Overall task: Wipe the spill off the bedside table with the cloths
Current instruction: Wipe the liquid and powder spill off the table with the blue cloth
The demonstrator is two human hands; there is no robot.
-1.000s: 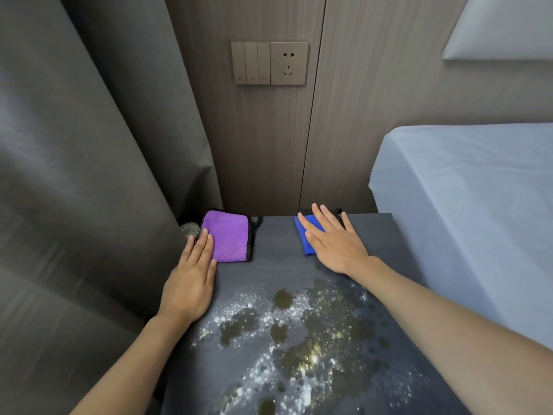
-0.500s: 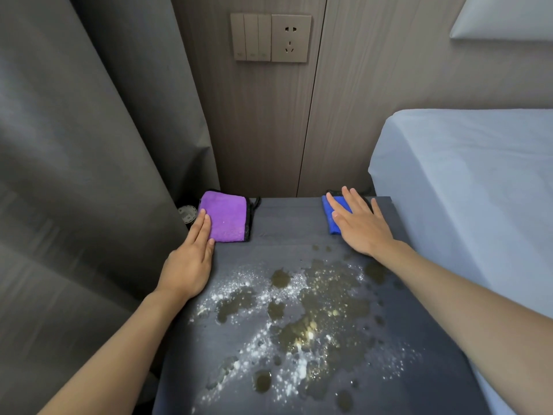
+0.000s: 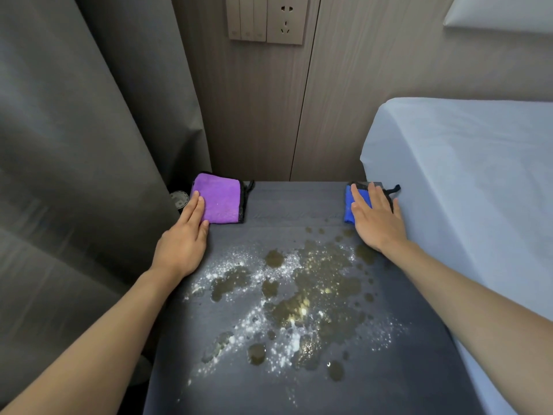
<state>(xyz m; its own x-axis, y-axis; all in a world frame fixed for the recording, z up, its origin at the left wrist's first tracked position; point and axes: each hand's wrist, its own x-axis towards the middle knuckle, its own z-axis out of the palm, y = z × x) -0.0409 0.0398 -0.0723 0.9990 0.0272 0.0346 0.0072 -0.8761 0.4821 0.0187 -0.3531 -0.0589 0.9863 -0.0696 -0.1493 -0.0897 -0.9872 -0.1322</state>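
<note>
Spill (image 3: 302, 298) covers the middle of the dark bedside table (image 3: 419, 378) — brownish wet patches mixed with scattered white powder, reaching from just below the cloths toward the near edge. None of it looks wiped yet.

At the far left corner lies the purple cloth (image 3: 220, 202), folded flat, with a black trim and loop on its right side. The left hand (image 3: 184, 242) rests palm down on the tabletop, fingers straight and together, their tips lying on the cloth's lower left corner; it grips nothing. Compared with a second ago, this hand and cloth sit much as they did.

The blue cloth (image 3: 350, 206) has changed place: a second ago it lay near the middle of the back edge, and now it is at the far right corner, beside the bed (image 3: 463, 175). The right hand (image 3: 378, 218) lies flat over it with fingers spread open, pressing rather than clutching, and only the cloth's left strip and a black loop show past the hand. The wrist passes over the spill's upper right edge.

A grey curtain (image 3: 74, 145) hangs to the left, and a switch and socket panel (image 3: 266, 19) sits on the wood-grain wall behind — now higher in view than before.
</note>
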